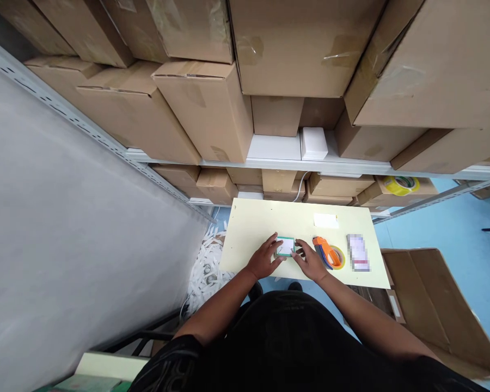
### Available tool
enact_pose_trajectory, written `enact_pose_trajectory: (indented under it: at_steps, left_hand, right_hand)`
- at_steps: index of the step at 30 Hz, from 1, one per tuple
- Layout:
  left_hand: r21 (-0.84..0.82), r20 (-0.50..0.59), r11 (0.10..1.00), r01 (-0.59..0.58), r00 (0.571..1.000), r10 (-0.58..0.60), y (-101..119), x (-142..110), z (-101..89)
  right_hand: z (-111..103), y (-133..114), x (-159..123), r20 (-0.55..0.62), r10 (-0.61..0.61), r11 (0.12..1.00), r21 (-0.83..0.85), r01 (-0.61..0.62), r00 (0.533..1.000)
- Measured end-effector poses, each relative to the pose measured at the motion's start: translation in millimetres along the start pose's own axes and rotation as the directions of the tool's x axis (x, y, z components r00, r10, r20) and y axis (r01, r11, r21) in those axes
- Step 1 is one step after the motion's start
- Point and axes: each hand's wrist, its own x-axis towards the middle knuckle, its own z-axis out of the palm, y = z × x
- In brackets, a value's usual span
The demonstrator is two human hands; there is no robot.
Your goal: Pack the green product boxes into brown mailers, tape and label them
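A small flat white box with green edges (286, 246) lies on the pale table (245, 228), near the front edge. My left hand (265, 258) grips it at its left side, with fingers over the top and the thumb at the near edge. From the right side my right hand (310, 261) holds the same box, its thumb on the near corner and its fingers curved at the far corner. Just right of my right hand rests an orange tape dispenser (325, 250) with a roll of yellow tape.
A white paper sheet (325, 220) and a blurred-out pack (358, 252) lie on the table's right part. Shelves of cardboard boxes (204, 109) rise beyond it. White paper strips (208, 267) heap on the floor at left; an open carton (433, 305) stands at right.
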Motion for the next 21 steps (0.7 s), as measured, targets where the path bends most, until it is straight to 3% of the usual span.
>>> enact_pose_trajectory:
  at_steps: [5, 10, 16, 21]
  left_hand:
    - [-0.266, 0.011, 0.930, 0.254, 0.965, -0.261, -16, -13, 15.6]
    - [-0.343, 0.119, 0.847, 0.406, 0.913, -0.389, -29, -11, 34.4]
    - [-0.476, 0.110, 0.756, 0.450, 0.883, -0.457, -32, -3, 44.7]
    - [-0.455, -0.001, 0.762, 0.460, 0.855, -0.518, -49, 16, 30.7]
  right_hand:
    - [14, 23, -8, 0.119, 0.099, 0.993, 0.050, -0.106, 0.988]
    - [33, 40, -1, 0.170, 0.135, 0.991, -0.004, -0.136, 0.976]
    - [46, 51, 19, 0.172, 0.126, 0.991, 0.027, -0.133, 0.977]
    - [54, 41, 64, 0.243, 0.055, 0.995, 0.062, -0.072, 0.969]
